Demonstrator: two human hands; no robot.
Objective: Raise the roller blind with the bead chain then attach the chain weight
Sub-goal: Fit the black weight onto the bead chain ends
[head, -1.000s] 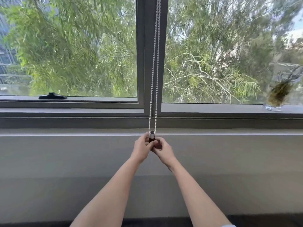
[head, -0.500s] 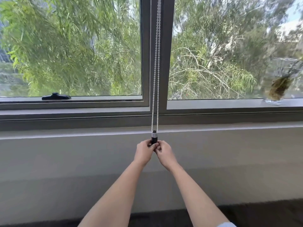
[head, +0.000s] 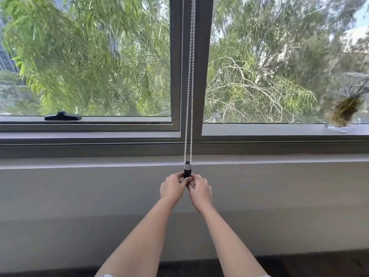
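A white bead chain (head: pixel 189 86) hangs as a double strand down the grey window mullion, and both strands run into the silver top of a black cylindrical chain weight (head: pixel 187 170). My left hand (head: pixel 172 189) and my right hand (head: pixel 200 191) meet just below the sill, fingertips pinching the weight's lower end from either side. The bottom of the weight is hidden by my fingers. The roller blind itself is out of view above; both panes are uncovered.
A black window latch (head: pixel 62 116) sits on the left frame's bottom rail. A glass vase with dried stems (head: pixel 339 118) stands on the right sill. Below the sill runs a plain grey wall (head: pixel 79 196), with dark floor at the bottom edge.
My hands have slid lower on the weight, so more of its black body and silver cap shows above my fingers. The view has shifted slightly.
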